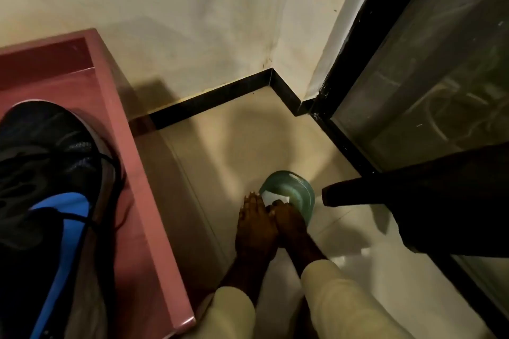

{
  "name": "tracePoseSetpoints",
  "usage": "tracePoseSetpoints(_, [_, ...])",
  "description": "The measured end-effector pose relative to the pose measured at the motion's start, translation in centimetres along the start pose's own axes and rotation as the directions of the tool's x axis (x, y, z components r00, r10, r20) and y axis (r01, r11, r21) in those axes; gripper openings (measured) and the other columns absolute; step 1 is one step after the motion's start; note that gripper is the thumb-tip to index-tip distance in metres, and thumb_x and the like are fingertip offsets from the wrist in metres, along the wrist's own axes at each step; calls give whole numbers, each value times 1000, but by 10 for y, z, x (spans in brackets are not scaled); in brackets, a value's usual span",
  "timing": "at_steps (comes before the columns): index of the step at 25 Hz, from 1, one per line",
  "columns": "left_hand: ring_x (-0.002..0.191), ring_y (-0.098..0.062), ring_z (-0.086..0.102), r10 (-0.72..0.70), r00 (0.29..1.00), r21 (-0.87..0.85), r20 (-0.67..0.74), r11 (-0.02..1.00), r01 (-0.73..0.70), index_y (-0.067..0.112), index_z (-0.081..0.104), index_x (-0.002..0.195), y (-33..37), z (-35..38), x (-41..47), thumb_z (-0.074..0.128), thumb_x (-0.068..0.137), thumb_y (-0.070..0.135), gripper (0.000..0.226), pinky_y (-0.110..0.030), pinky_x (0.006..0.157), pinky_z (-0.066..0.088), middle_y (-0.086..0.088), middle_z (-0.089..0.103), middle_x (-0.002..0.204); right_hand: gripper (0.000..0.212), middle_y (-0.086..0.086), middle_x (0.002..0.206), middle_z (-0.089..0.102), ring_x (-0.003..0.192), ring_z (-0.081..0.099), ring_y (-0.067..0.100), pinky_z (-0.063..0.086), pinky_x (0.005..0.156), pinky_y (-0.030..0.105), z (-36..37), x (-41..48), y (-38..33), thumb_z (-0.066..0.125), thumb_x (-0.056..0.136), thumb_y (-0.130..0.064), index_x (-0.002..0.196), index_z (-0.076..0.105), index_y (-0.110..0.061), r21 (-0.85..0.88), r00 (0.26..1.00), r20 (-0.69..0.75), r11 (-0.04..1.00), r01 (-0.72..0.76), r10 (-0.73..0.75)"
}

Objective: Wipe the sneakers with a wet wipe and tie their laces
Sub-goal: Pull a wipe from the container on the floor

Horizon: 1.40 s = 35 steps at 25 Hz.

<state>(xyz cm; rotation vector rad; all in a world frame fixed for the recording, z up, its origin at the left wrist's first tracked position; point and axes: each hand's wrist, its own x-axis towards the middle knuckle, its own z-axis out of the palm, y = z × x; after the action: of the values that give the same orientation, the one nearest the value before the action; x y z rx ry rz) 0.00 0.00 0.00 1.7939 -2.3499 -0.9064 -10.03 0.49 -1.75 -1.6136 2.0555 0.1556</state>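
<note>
1 sneaker sits on the left part of the tabletop, toe toward the far edge, heel cut off by the picture's edge. Upper is black knit mesh w/ a bright blue smooth panel along the side and a pale sole rim round the toe. Its black laces lie loose, one thin strand trailing over the shoe's right side onto the tabletop. The tabletop is glossy pinkish-red, flat, w/ a rounded right edge and a darker recessed strip at the far end.

Right of it, lower down, is the floor: cream polished tiles, shiny, met by a black skirting under a matt cream wall.

2 hands reach down to the floor, both in pale cream sleeves. The left hand has fingers that look straight, laid against the left side of a round teal tub, translucent plastic, standing on the floor near the corner of the skirting. Tub's side too blurred to read any label. A white wet wipe shows at the tub's top. The right hand rests on the tub w/ fingertips at the wipe; cannot tell if it pinches the wipe or only touches it.

Further right, a dark matt cloth hangs into view, w/ a black-framed glass door behind, its pane dull and smeared.
</note>
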Motion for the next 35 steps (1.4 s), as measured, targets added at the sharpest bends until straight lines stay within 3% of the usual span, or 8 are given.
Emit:
tracePoseSetpoints(9, [159,-27,13,-34,999,-2,26,999,34,4,15,162,4,-7,-3,-14,80,51,99,-37,127,9,-15,16,171,36,13,135,63,127,60,31,48,106,39,-8,0,0,47,106,-26,133,61,-7,229,986,-6,960,-158,164])
tracePoseSetpoints(14, [146,-40,42,38,999,70,-31,997,-35,-7,42,150,19,-31,-10,8,87,44,88,-48,120,32,-27,41,157,41,9,132,66,124,63,30,45,95,32,-43,-11,2,59,101,-36,134,58,-11,520,944,-26,811,-269,329])
tracePoseSetpoints(18, [158,-31,15,9,1000,23,-14,1000,-9,2,19,161,40,-60,-16,-11,88,46,91,-40,127,9,-18,18,169,36,5,125,69,118,64,23,47,100,32,-83,-29,-10,58,103,-28,129,64,-4,607,936,-138,774,-180,325])
tracePoseSetpoints(22, [160,-26,5,49,997,6,-61,999,-49,5,10,163,72,-115,-39,11,106,43,68,-38,129,5,-13,8,172,28,12,125,73,113,68,33,51,93,33,-126,-60,-23,59,102,-24,125,67,-11,621,936,-150,767,-162,319])
tracePoseSetpoints(25, [160,-26,1,86,992,22,-97,996,-84,6,7,163,89,-152,-56,22,109,39,65,-38,130,5,-12,4,172,27,13,126,71,100,62,25,46,86,28,-151,-84,-33,55,105,-27,123,64,-9,665,934,-124,727,-173,335])
tracePoseSetpoints(31, [160,-29,4,236,951,195,-199,961,-197,3,7,162,108,-234,-109,5,103,42,72,-42,130,9,-17,5,172,31,17,126,67,103,64,28,52,66,26,-203,-149,-76,52,107,-30,125,59,-5,808,918,-176,585,-71,356])
tracePoseSetpoints(33, [160,-30,5,270,934,227,-235,949,-217,0,9,162,106,-255,-120,-14,86,44,91,-41,130,8,-19,6,171,30,12,120,68,100,62,26,48,78,28,-221,-165,-92,57,105,-32,120,62,-6,813,906,-236,582,-14,351])
tracePoseSetpoints(35, [160,-30,4,282,923,265,-263,941,-212,-1,9,161,99,-282,-134,-8,94,41,82,-41,130,6,-19,6,171,31,5,114,68,103,63,26,46,84,28,-239,-180,-113,62,102,-35,120,65,-11,772,892,-327,632,63,311])
